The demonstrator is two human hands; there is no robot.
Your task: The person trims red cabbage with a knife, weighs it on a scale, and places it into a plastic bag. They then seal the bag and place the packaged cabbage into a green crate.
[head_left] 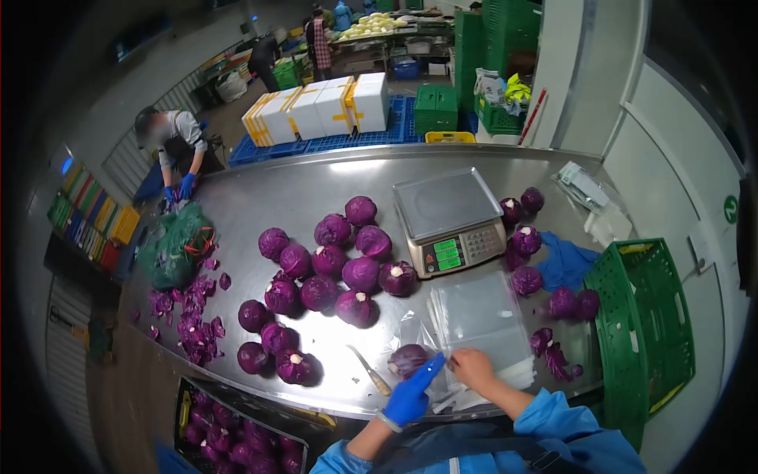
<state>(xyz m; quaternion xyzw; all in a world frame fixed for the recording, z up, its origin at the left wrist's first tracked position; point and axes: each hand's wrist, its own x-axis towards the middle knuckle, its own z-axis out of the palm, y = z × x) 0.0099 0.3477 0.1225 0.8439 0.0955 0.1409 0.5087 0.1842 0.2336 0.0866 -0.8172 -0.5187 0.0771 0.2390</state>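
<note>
On the table (237, 205) edge right of the knife (369, 370), bracing the bagged cabbage (407, 359) with the left hand (410, 395), fingers straight, and pinching the bag (430, 347) mouth in the right hand (474, 367); likely dense, slick film, best cupped underneath.

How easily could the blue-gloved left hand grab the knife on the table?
Probably easily: the knife lies bare on the table just beside the left hand, with nothing between them.

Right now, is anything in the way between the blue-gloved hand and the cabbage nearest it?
Nothing visible. The left hand reaches right up beside the cabbage; the knife lies off to the cabbage's left, apart from both.
</note>
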